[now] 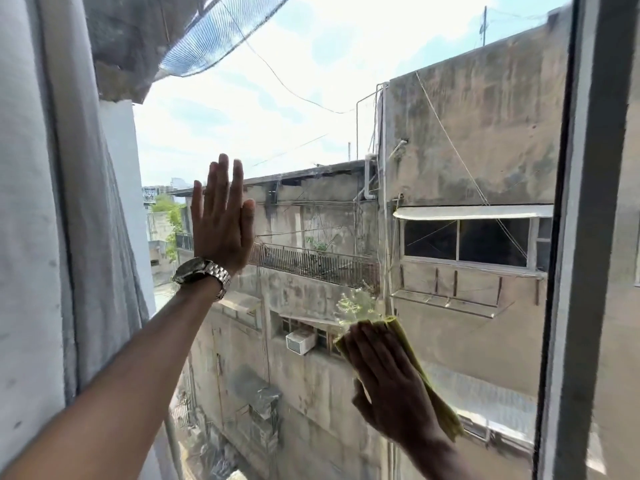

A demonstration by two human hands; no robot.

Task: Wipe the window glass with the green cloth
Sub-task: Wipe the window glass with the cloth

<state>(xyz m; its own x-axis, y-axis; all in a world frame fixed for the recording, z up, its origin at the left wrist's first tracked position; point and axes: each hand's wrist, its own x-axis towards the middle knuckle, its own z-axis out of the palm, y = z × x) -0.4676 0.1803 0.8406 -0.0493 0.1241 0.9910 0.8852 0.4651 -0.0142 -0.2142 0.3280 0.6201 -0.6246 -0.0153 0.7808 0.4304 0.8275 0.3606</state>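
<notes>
The window glass [311,140] fills the middle of the view, with old buildings and sky behind it. My right hand [384,379] lies flat on the lower right part of the pane and presses the folded green cloth [415,362] against it. The cloth shows along the hand's right edge and above the fingertips, with its faint reflection in the glass. My left hand [221,220], with a metal watch [202,273] on the wrist, rests flat on the pane at the left, fingers straight and pointing up, holding nothing.
A pale curtain [41,202] hangs along the left side of the window. A grey vertical window frame [581,237] bounds the pane on the right. Netting [214,36] hangs outside at the top left.
</notes>
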